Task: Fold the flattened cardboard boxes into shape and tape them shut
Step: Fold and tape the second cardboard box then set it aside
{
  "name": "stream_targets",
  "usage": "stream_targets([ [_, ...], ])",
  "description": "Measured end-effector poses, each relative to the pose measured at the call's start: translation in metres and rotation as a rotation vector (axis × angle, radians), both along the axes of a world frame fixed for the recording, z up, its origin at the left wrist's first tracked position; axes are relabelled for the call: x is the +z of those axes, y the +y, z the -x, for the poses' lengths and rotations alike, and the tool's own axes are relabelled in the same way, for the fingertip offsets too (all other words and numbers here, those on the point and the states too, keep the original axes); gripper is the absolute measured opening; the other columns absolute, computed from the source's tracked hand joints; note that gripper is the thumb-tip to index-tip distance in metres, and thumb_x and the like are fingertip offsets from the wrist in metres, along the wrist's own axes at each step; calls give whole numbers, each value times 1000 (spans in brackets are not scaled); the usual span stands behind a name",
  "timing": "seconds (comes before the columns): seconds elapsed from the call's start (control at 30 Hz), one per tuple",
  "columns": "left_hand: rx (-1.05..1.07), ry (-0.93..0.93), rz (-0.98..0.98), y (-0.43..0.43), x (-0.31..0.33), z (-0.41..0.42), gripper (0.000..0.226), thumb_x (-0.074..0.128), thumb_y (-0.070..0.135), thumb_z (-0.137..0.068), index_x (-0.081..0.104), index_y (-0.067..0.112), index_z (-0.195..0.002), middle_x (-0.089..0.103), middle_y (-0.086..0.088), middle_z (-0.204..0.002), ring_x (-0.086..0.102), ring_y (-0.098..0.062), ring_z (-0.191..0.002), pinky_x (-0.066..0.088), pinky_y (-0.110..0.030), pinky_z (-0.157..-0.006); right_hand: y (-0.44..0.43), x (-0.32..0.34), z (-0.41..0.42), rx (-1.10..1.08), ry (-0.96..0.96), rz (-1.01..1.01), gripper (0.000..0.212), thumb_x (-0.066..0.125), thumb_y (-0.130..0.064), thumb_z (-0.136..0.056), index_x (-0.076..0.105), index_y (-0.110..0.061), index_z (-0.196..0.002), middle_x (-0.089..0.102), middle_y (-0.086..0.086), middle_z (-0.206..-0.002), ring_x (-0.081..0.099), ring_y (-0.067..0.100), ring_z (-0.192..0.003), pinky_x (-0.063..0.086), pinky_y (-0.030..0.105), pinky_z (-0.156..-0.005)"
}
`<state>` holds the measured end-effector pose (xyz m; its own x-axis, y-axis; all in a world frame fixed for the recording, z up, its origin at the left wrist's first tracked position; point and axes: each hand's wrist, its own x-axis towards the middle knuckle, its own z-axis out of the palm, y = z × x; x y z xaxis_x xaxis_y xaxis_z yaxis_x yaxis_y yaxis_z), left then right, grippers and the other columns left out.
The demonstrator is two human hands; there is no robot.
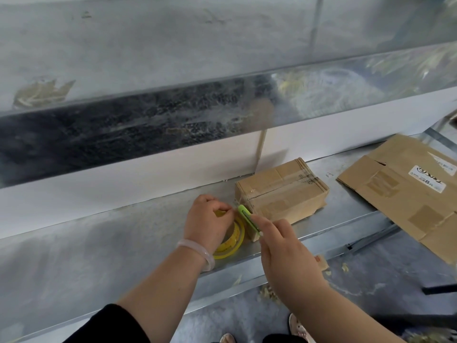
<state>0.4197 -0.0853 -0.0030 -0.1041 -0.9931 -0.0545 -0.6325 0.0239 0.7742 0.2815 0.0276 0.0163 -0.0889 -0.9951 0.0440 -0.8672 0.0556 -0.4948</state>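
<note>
The left hand [209, 222] pinches the yellow clear-tape roll [232, 241] taut beside the small brown cardboard box [282, 191], apparently so the right hand [284, 253], gripping a green plastic cutter [248, 219], can sever the strip.

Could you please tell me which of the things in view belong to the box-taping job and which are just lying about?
In use: taped box, tape roll in the left hand, green cutter in the right hand, flattened cardboard waiting.
Lying about: scraps on the floor.
</note>
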Motion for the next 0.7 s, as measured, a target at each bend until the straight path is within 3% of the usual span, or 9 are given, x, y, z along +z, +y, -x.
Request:
stream_targets([
  [0.17,-5,-6,-3,1,1,0,3,72,31,-81,74,29,-82,54,6,-105,53,-10,-98,40,-23,-87,-5,10,-2,-15,65,-132,57,41,-23,-102,20,-39,-152,42,-6,-116,55,15,-77,50,28,-69],
  [0.37,5,4,0,3,2,2,4,72,30,-80,70,31,-77,54,8,-102,52,-7,-93,37,-19,-81,-7,21,-8,-20,202,-283,76,41,-10,-98,1,-41,-154,31,-6,-133,43,14,-76,38,25,-65],
  [0.7,-2,16,0,2,2,3,1,72,28,-79,71,28,-77,54,6,-100,52,-8,-91,37,-20,-79,-9,28,-10,9,248,-311,81,41,-7,-96,-6,-38,-155,31,-4,-124,45,14,-86,43,26,-67],
])
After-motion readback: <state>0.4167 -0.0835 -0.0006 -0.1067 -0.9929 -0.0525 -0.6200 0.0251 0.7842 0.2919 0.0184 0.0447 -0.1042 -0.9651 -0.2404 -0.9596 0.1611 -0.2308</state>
